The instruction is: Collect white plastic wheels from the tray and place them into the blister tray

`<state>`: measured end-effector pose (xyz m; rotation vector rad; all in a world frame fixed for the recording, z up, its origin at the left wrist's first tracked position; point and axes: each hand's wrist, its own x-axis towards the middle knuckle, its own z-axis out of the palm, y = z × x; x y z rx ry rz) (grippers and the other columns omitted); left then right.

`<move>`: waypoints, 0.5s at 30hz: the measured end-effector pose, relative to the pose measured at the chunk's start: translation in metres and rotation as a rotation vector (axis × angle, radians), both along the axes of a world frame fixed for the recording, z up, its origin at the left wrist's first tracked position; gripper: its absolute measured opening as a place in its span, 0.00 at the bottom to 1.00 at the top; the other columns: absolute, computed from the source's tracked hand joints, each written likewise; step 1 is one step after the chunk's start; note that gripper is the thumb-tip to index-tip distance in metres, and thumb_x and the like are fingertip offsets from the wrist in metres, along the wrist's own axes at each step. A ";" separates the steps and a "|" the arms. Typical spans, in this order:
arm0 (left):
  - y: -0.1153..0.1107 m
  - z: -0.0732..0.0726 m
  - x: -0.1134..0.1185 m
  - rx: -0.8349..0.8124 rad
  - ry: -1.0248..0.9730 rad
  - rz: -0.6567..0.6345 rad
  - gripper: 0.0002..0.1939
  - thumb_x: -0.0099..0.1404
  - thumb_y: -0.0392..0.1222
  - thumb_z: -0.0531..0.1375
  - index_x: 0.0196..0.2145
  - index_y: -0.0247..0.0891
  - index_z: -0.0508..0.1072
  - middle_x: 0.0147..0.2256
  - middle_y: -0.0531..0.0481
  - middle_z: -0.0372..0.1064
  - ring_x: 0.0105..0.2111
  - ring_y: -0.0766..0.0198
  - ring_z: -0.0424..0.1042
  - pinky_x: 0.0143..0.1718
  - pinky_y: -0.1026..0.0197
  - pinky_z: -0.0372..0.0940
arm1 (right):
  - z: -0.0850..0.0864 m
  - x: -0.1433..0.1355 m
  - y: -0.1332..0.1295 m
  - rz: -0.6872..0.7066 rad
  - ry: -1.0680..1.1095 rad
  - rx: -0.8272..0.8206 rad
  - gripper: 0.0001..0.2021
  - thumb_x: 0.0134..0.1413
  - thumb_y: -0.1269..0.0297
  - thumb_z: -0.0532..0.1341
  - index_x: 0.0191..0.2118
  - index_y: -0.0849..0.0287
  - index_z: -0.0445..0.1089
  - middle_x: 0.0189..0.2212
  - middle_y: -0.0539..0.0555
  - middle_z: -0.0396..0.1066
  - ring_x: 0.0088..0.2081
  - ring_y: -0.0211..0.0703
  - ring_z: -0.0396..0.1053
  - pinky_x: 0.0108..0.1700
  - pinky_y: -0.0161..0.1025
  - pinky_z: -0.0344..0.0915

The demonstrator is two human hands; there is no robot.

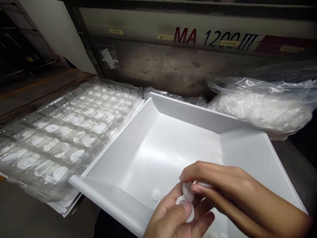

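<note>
My left hand is low in the view, over the near part of a white plastic bin, and its thumb and fingers pinch a small white round plastic part. My right hand comes in from the right and its fingertips hold a second white round part just above the first, the two parts touching or nearly so. One loose white disc lies on the bin floor just left of my hands. Two more small discs sit against the bin's right inner wall.
A clear blister tray with several white round parts in its pockets lies left of the bin, on a stack of trays. A clear plastic bag full of white parts sits behind the bin at right. A grey machine panel marked "MA 1200 III" stands behind.
</note>
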<state>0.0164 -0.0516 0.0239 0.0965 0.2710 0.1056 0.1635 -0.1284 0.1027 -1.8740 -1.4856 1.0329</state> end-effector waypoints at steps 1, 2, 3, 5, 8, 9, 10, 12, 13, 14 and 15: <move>0.002 -0.001 0.000 0.002 -0.008 -0.011 0.18 0.66 0.32 0.60 0.53 0.38 0.75 0.46 0.43 0.73 0.53 0.58 0.70 0.56 0.58 0.61 | -0.002 0.001 0.001 -0.001 -0.016 0.034 0.11 0.71 0.59 0.48 0.45 0.46 0.67 0.40 0.47 0.70 0.38 0.38 0.69 0.40 0.35 0.66; 0.003 -0.001 0.000 0.002 -0.017 -0.021 0.19 0.66 0.33 0.60 0.54 0.39 0.74 0.48 0.43 0.73 0.54 0.57 0.69 0.56 0.58 0.61 | -0.004 0.002 0.001 -0.003 -0.032 0.059 0.11 0.71 0.59 0.48 0.46 0.46 0.67 0.42 0.48 0.69 0.39 0.38 0.69 0.40 0.34 0.66; 0.004 -0.001 0.000 0.008 -0.023 -0.028 0.19 0.66 0.34 0.60 0.55 0.39 0.73 0.49 0.43 0.72 0.55 0.57 0.68 0.56 0.58 0.60 | -0.006 0.003 0.002 -0.006 -0.045 0.064 0.10 0.71 0.59 0.48 0.46 0.46 0.67 0.43 0.48 0.68 0.40 0.37 0.69 0.40 0.34 0.66; 0.004 -0.001 0.000 0.024 -0.028 -0.020 0.20 0.67 0.37 0.60 0.56 0.39 0.72 0.50 0.42 0.71 0.55 0.56 0.68 0.57 0.56 0.60 | -0.009 0.004 0.002 0.007 -0.058 0.047 0.10 0.71 0.60 0.49 0.44 0.46 0.67 0.45 0.49 0.65 0.40 0.37 0.69 0.40 0.33 0.67; 0.002 -0.001 0.002 0.035 -0.022 0.022 0.17 0.68 0.39 0.59 0.54 0.36 0.73 0.45 0.42 0.72 0.52 0.56 0.70 0.56 0.54 0.61 | -0.013 0.004 0.001 0.074 -0.094 -0.038 0.08 0.68 0.65 0.51 0.40 0.50 0.66 0.44 0.50 0.64 0.37 0.38 0.69 0.38 0.35 0.67; 0.001 -0.001 0.002 0.037 -0.020 0.030 0.17 0.69 0.38 0.58 0.54 0.36 0.74 0.44 0.42 0.72 0.52 0.56 0.70 0.56 0.54 0.61 | -0.014 0.003 0.001 0.096 -0.119 -0.064 0.07 0.65 0.68 0.52 0.40 0.51 0.66 0.43 0.50 0.64 0.36 0.38 0.69 0.38 0.35 0.67; 0.000 -0.001 0.002 0.036 -0.021 0.028 0.17 0.69 0.37 0.58 0.54 0.35 0.74 0.44 0.42 0.72 0.51 0.56 0.70 0.56 0.54 0.61 | -0.015 0.002 0.001 0.113 -0.147 -0.086 0.09 0.63 0.72 0.53 0.40 0.51 0.66 0.42 0.50 0.64 0.35 0.38 0.69 0.37 0.36 0.67; 0.001 0.000 0.002 0.034 -0.024 -0.002 0.18 0.70 0.35 0.56 0.55 0.36 0.72 0.46 0.40 0.71 0.51 0.57 0.70 0.57 0.55 0.60 | -0.016 0.001 0.000 0.115 -0.207 -0.118 0.15 0.59 0.77 0.54 0.45 0.50 0.67 0.41 0.50 0.63 0.34 0.38 0.68 0.36 0.36 0.67; 0.001 0.000 0.002 0.027 -0.025 -0.021 0.18 0.70 0.34 0.55 0.56 0.36 0.72 0.47 0.40 0.71 0.52 0.57 0.70 0.57 0.55 0.60 | -0.017 0.000 0.000 0.109 -0.225 -0.128 0.18 0.57 0.78 0.55 0.47 0.48 0.67 0.41 0.50 0.63 0.33 0.38 0.68 0.36 0.36 0.67; 0.002 0.000 0.002 0.013 -0.023 -0.037 0.19 0.70 0.33 0.54 0.57 0.36 0.71 0.47 0.40 0.71 0.52 0.57 0.71 0.57 0.56 0.60 | -0.018 -0.001 -0.001 0.104 -0.235 -0.141 0.19 0.56 0.79 0.55 0.48 0.48 0.68 0.40 0.50 0.63 0.33 0.38 0.68 0.35 0.36 0.67; 0.002 0.000 0.001 0.001 -0.021 -0.047 0.19 0.70 0.32 0.54 0.57 0.36 0.71 0.47 0.41 0.71 0.51 0.58 0.71 0.57 0.56 0.60 | -0.018 -0.001 -0.001 0.101 -0.239 -0.147 0.19 0.55 0.79 0.55 0.47 0.48 0.68 0.40 0.50 0.63 0.32 0.39 0.68 0.35 0.36 0.67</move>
